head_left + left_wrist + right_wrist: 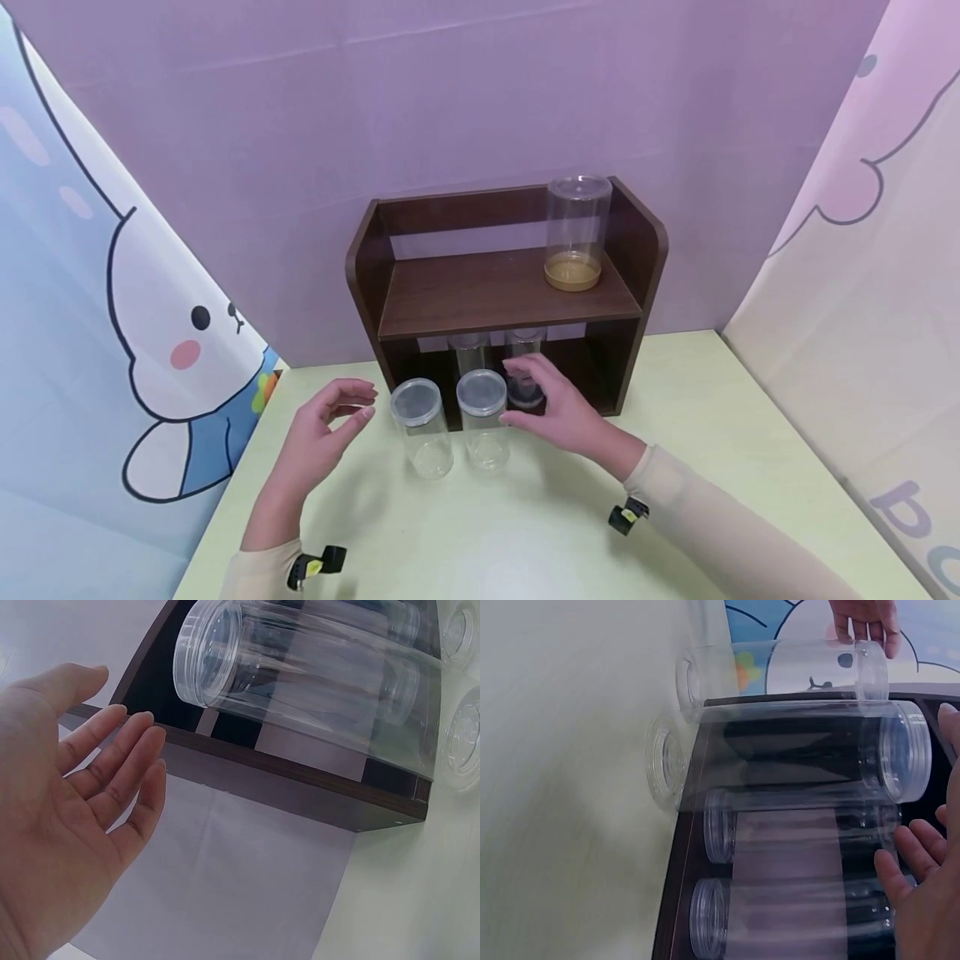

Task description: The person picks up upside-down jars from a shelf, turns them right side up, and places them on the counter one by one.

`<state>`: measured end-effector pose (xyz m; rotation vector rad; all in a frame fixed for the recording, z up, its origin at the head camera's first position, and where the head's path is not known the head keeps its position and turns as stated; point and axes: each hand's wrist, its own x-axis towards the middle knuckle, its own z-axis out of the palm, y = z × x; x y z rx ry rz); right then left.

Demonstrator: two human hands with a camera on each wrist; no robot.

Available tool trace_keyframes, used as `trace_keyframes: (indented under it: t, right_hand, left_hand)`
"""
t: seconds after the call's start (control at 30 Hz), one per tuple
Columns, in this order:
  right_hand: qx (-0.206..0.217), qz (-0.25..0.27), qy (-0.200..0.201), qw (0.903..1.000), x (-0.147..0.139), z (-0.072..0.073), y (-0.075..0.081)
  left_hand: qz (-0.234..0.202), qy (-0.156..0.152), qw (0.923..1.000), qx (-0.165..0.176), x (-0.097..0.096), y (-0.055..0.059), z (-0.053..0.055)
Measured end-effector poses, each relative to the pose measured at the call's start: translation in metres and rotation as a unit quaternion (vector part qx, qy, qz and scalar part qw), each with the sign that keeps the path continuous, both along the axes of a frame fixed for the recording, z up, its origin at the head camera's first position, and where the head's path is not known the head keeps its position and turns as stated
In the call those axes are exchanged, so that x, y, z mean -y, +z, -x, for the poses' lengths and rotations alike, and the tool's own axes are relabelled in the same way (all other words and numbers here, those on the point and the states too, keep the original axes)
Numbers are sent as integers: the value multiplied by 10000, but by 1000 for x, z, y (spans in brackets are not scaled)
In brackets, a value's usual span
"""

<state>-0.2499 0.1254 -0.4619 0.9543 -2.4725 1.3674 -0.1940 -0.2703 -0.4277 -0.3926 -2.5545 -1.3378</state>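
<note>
Two clear lidded jars stand upright on the table before a dark wooden shelf: a left jar (422, 429) and a right jar (483, 421). My left hand (322, 433) hovers just left of the left jar, palm inward, holding nothing; the left wrist view shows this hand (90, 780) with relaxed fingers. Beside the right jar's lid (907, 754) is my right hand (562, 412), its fingers spread and loosely bent. Its thumb appears very near that jar in the head view; whether they touch, I cannot tell.
The two-tier shelf (480, 287) stands against a purple cloth backdrop. On its upper tier, at the right, is a larger clear jar (577, 221) with a tan base. Two more clear jars (720, 825) are in the lower tier. Printed cloths hang at both sides.
</note>
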Motion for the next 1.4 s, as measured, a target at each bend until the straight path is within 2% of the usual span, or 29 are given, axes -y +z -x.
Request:
trace_keyframes:
  t: [0.3, 0.47, 0.73, 1.03, 1.17, 1.4]
  right_hand:
    - [-687, 305, -92, 9971, -26, -10, 11]
    - [-991, 557, -134, 9934, -42, -13, 12]
    - [-1134, 784, -233, 9902, -62, -13, 15]
    - [-1341, 864, -347, 9866, -68, -10, 23]
    - [-1451, 966, -445, 9837, -69, -9, 33]
    - [-1842, 1289, -583, 9727, -70, -4, 65]
  left_hand:
    - [-52, 35, 9999, 109, -2, -1, 1]
    - [-83, 13, 9999, 74, -2, -3, 2]
    - [-102, -18, 9999, -28, 1, -6, 3]
    - [-149, -68, 9999, 3, 0, -5, 5]
    - [-137, -56, 9999, 31, 0, -5, 5]
    - [-197, -78, 9998, 48, -2, -7, 5]
